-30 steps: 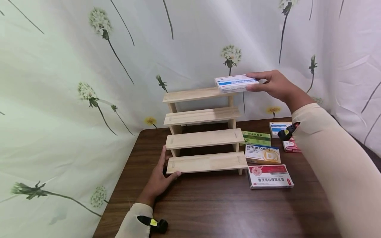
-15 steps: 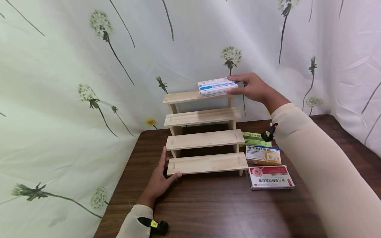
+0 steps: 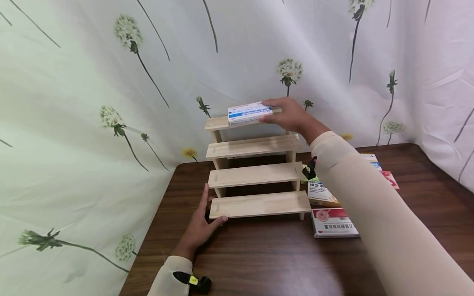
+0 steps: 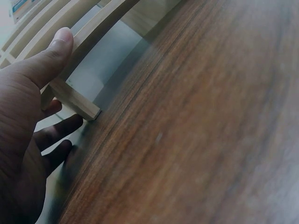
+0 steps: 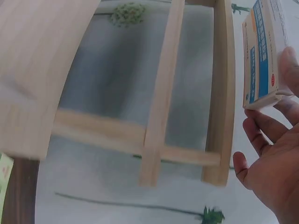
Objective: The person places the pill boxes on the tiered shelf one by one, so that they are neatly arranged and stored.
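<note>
My right hand (image 3: 288, 114) pinches a white and blue medicine box (image 3: 246, 114) by its right end. The box is level at the top step of a four-tier wooden display stand (image 3: 255, 176), towards its left part; whether it touches the board I cannot tell. In the right wrist view, the thumb and fingers hold the box (image 5: 262, 56) beside the stand's frame. My left hand (image 3: 198, 228) rests at the stand's lower left corner, thumb against the lowest step's front edge and index finger stretched along the side. The left wrist view shows its other fingers (image 4: 58, 133) loose near a leg.
Right of the stand on the dark wooden table (image 3: 259, 255) lie a red and white medicine box (image 3: 333, 224), a vitamin D box (image 3: 320, 193) and others, partly behind my right sleeve (image 3: 370, 205). A flower-printed curtain (image 3: 166, 61) hangs behind and to the left.
My right hand has carried the medicine box leftward and slightly down along the top step. The left hand stays in place at the stand's corner.
</note>
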`<state>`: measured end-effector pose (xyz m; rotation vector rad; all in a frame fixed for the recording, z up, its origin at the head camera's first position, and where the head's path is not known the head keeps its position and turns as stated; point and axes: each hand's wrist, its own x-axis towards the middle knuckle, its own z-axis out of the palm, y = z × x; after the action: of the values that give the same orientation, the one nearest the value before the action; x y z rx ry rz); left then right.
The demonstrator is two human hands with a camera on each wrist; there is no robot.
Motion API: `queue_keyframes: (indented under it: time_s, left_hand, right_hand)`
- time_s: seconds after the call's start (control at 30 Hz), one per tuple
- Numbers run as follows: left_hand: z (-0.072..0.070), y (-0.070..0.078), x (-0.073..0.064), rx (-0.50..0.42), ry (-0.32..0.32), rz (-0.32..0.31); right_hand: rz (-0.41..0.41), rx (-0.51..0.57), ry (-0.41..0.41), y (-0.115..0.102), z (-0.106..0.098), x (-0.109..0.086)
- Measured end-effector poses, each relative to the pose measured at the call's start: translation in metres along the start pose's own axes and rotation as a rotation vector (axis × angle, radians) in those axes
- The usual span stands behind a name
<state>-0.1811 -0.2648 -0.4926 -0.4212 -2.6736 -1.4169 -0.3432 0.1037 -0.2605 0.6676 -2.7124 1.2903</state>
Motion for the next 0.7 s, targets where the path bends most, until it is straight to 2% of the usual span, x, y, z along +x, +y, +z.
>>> queue_keyframes:
  time_s: [0.17,0.43,0.7]
  left_hand:
    - [0.000,0.001,0.000,-0.004,0.004,0.005]
    - [0.000,0.000,0.001,0.006,-0.004,0.012]
    - [0.000,0.002,0.001,-0.003,-0.004,0.018]
  right_hand:
    - [-0.001,0.032,0.002,-0.004,0.013,0.011]
    - [-0.011,-0.001,0.006,-0.007,0.025,0.018]
    - [-0.015,-0.103,0.011,-0.010,0.034,0.024]
